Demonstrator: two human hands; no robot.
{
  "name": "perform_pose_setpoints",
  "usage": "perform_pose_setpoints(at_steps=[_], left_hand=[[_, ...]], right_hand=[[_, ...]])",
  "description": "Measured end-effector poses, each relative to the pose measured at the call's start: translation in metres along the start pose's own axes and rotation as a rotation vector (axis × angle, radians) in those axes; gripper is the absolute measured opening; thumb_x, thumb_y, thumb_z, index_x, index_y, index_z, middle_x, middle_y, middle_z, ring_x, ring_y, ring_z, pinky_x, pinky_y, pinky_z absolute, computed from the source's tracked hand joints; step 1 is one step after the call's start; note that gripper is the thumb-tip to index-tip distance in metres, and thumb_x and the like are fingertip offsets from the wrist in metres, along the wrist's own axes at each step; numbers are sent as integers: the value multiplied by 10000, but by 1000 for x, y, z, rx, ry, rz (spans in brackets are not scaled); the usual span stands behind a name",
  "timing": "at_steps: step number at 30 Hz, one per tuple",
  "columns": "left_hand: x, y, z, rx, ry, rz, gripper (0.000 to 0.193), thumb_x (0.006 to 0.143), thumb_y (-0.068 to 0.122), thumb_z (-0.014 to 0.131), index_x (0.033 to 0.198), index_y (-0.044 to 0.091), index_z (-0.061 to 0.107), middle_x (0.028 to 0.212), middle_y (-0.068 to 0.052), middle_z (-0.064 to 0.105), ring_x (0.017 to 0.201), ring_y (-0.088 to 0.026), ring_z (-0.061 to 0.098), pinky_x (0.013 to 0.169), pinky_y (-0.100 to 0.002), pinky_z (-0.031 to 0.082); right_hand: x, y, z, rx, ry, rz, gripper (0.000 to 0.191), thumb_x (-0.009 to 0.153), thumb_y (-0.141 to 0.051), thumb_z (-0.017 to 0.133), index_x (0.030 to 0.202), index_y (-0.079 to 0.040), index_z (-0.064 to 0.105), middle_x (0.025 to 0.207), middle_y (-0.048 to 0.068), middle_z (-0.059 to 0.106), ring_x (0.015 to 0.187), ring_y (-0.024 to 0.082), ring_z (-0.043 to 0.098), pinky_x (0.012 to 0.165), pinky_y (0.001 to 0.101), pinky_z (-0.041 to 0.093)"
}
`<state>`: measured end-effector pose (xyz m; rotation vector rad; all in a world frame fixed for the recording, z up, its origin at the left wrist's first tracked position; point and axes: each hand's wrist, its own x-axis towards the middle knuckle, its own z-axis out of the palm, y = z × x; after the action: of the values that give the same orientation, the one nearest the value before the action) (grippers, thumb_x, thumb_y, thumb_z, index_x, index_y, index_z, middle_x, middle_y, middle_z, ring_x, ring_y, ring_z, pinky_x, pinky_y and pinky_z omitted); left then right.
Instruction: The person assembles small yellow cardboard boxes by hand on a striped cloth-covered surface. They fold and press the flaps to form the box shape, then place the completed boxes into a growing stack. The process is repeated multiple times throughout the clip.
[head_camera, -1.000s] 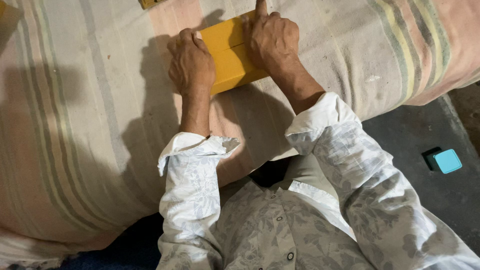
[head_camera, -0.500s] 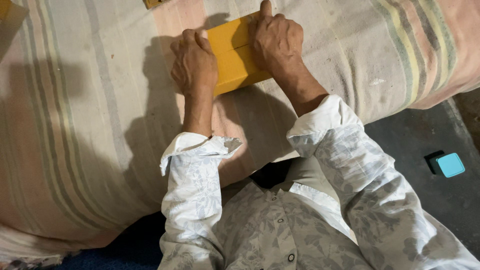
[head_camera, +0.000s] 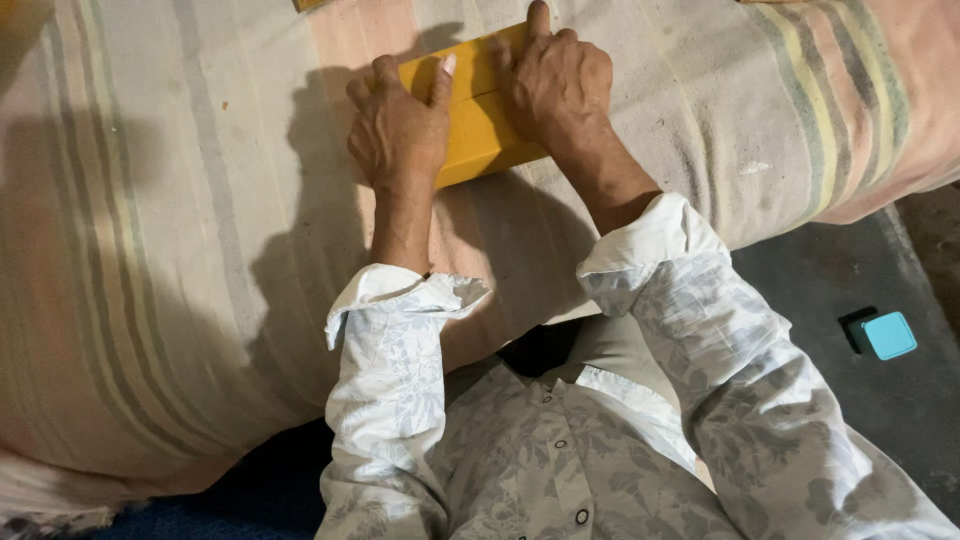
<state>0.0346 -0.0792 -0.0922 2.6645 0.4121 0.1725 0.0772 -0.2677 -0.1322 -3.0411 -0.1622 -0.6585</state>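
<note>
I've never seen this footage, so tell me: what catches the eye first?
A yellow block lies on a striped cloth near the top centre, with the left hand and right hand both pressed on it. At the far right, a small turquoise box sits on the dark floor.

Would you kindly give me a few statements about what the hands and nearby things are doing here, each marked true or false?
1. Both hands rest on the yellow block. True.
2. The yellow block lies on bare dark floor. False: it lies on the striped cloth.
3. The left hand is on the block's left end, the right hand on its right. True.
4. A small blue box sits on the cloth beside the hands. False: it lies apart on the dark floor.
</note>
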Motion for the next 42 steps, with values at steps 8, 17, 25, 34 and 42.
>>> perform_pose_setpoints(at_steps=[8,17,25,34,42], left_hand=[[4,-1,6,70,88,68,655,1009,647,470,1364,97,494,1351,-231,498,883,-260,690,623,-366,590],[-3,6,-5,15,6,27,648,996,613,470,1353,72,481,1419,-277,452,955,-330,705,662,-410,605],[-4,9,-3,-1,50,-3,413,1096,431,405,1323,114,542,1333,-205,551,965,-333,732,797,-466,597],[-14,4,-5,-1,35,37,794,999,669,479,1538,100,349,1426,-255,438,1049,-362,680,782,-451,592],[-38,15,21,233,224,147,702,1020,602,434,1544,142,355,1546,-335,222,1354,-496,382,968,-607,472]], right_hand=[[-1,5,6,-42,51,-46,754,1090,-629,451,1419,49,482,697,129,654,550,212,642,438,374,468],[1,6,8,15,-21,-15,812,1076,-687,421,1431,40,495,721,140,669,571,236,651,466,393,475],[-6,-26,-45,34,-241,120,1098,907,-894,478,1541,-8,340,1042,253,626,729,267,665,549,401,498],[-9,-15,-15,116,8,153,549,1078,-306,549,1568,-70,470,1160,242,636,765,280,707,597,401,548],[-21,-19,-31,113,119,45,778,997,-674,626,1433,-36,536,1031,249,637,742,326,713,539,432,540]])
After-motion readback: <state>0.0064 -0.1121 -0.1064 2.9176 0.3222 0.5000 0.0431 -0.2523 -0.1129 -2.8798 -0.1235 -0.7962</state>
